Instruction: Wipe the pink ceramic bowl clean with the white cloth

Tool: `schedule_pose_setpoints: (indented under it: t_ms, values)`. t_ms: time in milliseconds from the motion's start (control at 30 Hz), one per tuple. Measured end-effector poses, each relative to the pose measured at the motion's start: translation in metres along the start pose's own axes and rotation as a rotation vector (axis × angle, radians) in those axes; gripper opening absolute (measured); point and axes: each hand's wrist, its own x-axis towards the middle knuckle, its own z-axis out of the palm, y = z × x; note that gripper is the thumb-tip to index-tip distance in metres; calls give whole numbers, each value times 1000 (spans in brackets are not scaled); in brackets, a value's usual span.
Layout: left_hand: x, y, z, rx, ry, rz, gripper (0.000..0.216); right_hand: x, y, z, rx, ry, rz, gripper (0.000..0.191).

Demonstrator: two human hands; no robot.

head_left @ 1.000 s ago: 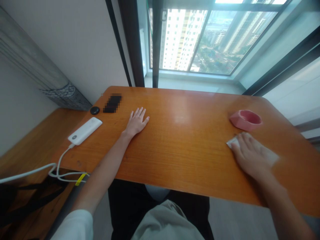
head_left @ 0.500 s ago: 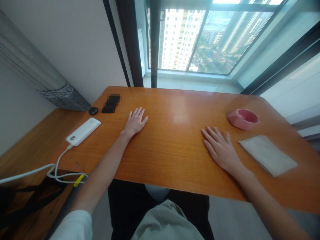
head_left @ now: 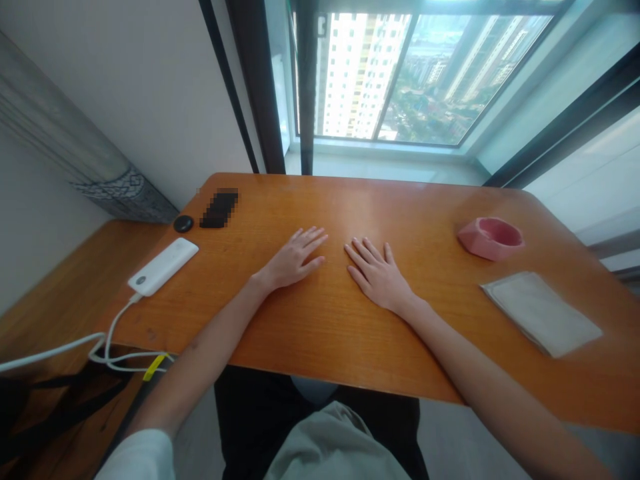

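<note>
Both of my hands lie flat, palms down, on the orange wooden table [head_left: 310, 333]. My left hand [head_left: 295, 259] rests near the table's middle with fingers spread and holds nothing. Just to its right, my right hand [head_left: 376, 273] is also spread flat and empty. A folded pale cloth [head_left: 541, 312] lies on the table at the right, well apart from my right hand. Beyond the cloth stands a pink faceted bowl [head_left: 491, 237].
At the table's left edge lie a white power bank [head_left: 163, 267] with a white cable [head_left: 107, 337], a small black round object [head_left: 183, 223] and a blurred-out dark object [head_left: 219, 208]. A lower wooden surface [head_left: 55, 320] adjoins on the left. A window [head_left: 400, 73] is behind the table.
My right hand let go of the cloth and slid left to the table's middle. My left hand shifted right toward it. The cloth stays at the right.
</note>
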Motion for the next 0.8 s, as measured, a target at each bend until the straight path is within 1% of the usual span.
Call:
schedule_pose_setpoints:
  t_ms: [67,133,200,567,800]
  values:
    - [3,17,8,-21,-104,110,67,0,2,1,-2,-1,-3,64]
    - [4,27,13,3,-164,133,69,0,3,1,0,-1,-6,64]
    - [5,29,16,22,-187,122,70,0,3,1,4,0,-8,64]
    - [3,25,14,3,-173,113,69,-1,4,-1,58,36,-30,62]
    - [4,28,12,1,-180,105,69,-1,4,0,66,17,-32,63]
